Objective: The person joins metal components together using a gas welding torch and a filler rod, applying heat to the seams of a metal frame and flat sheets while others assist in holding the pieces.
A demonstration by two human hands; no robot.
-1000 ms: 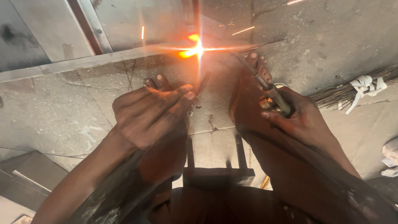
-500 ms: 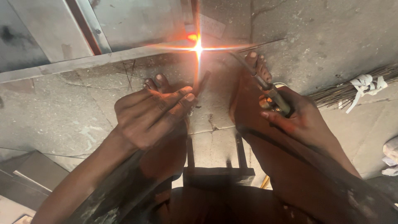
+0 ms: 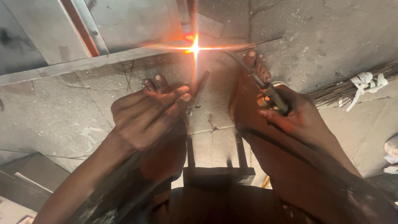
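The long metal bar (image 3: pixel 103 61) lies crosswise ahead of both hands. The right hand (image 3: pixel 296 120) grips the torch (image 3: pixel 265 92), whose long axis runs forward-left to the glowing flame point (image 3: pixel 194 48) on the bar. The left hand (image 3: pixel 145 118), nearer the flame, pinches a thin filler rod (image 3: pixel 200 89) angled toward it.
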